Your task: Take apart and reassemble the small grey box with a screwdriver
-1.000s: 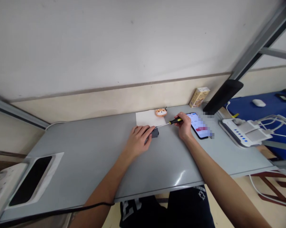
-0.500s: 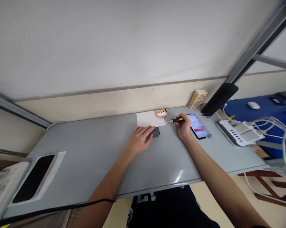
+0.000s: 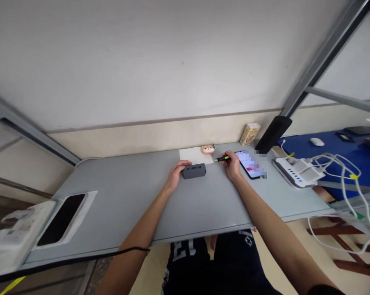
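A dark grey box (image 3: 194, 171) with a row of slots along its top lies on the grey table, its long side facing me. My left hand (image 3: 174, 173) is closed on the box's left end. My right hand (image 3: 232, 164) grips a black and yellow screwdriver (image 3: 223, 158), whose shaft points left toward the box's right end; whether the tip touches is too small to tell. White paper (image 3: 191, 154) lies behind the box, with an orange animal-face case (image 3: 208, 150) at its right edge. A lit phone (image 3: 248, 164) lies just right of my right hand.
A small carton (image 3: 250, 134) and a black cylinder (image 3: 273, 134) stand at the back right. A power strip (image 3: 295, 173) with white cables sits at the right edge. A dark phone (image 3: 62, 220) lies at the left, beside a white socket unit (image 3: 22, 229).
My left hand has drawn back from over the box to its left end, uncovering the slotted top. The box now lies more level. The camera view has shifted somewhat.
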Available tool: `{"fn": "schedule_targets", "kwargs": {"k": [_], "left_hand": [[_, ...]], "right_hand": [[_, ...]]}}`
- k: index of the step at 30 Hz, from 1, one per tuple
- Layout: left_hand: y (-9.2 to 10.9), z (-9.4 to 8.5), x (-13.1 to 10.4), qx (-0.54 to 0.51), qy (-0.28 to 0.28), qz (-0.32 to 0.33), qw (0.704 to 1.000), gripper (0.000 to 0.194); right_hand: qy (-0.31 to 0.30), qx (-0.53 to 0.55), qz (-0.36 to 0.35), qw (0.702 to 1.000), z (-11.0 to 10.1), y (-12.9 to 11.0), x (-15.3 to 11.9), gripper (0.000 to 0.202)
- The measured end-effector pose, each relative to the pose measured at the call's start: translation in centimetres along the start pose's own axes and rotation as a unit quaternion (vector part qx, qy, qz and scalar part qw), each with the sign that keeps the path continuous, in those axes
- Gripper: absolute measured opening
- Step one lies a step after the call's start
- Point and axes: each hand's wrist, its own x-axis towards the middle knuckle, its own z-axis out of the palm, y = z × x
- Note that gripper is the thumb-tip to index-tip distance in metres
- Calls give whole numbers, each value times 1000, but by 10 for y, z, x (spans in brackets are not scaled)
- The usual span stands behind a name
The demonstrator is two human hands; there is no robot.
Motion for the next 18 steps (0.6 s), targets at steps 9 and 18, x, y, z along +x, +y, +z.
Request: {"fn": "schedule_targets", "kwargs": {"k": [9,18], "left_hand": [[-4,-3,-1,24,11,-8,1000,34],[-4,-5,-3,19,7,-9,1000,34]], "right_hand": [[-3,5,-24,1000,-9,-3,-7,23],[23,-1,-41,999,-6,-3,-17,42]]}}
